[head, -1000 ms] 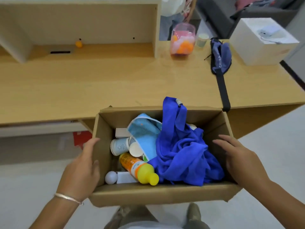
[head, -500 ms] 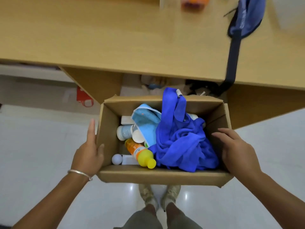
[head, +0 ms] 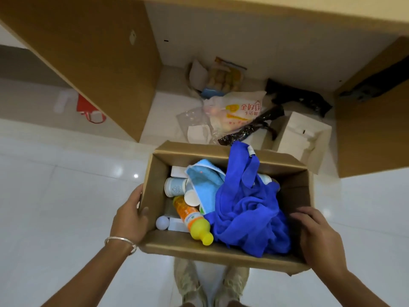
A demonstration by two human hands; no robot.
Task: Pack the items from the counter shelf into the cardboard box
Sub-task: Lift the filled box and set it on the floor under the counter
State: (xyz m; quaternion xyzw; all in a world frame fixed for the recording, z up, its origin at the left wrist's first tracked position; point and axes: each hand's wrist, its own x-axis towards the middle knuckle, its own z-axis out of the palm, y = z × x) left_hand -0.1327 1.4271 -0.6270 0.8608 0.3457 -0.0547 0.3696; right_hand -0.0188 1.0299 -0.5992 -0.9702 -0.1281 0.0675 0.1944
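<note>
The open cardboard box [head: 190, 248] hangs above the white floor, gripped on both short sides. My left hand [head: 129, 218] clasps its left wall, thumb hooked over the rim. My right hand [head: 318, 235] grips the right wall, fingers over the edge. Inside lie a bright blue cloth [head: 247, 213], a light blue towel [head: 205, 185], an orange bottle with a yellow cap [head: 192, 220], a white ball [head: 162, 223], pale paper cups [head: 174, 187] and small white boxes [head: 178, 171].
Wooden desk panels [head: 93, 63] stand at left and right, the desktop edge overhead. Under the desk lie plastic bags [head: 239, 111], a black wrapper [head: 250, 129], a white paper bag [head: 303, 138] and a red item [head: 88, 109]. My shoes [head: 212, 284] show below the box.
The box has come down and away from the desktop, now below the desk edge over the floor. The view has tipped downward; both hands keep hold of the box sides.
</note>
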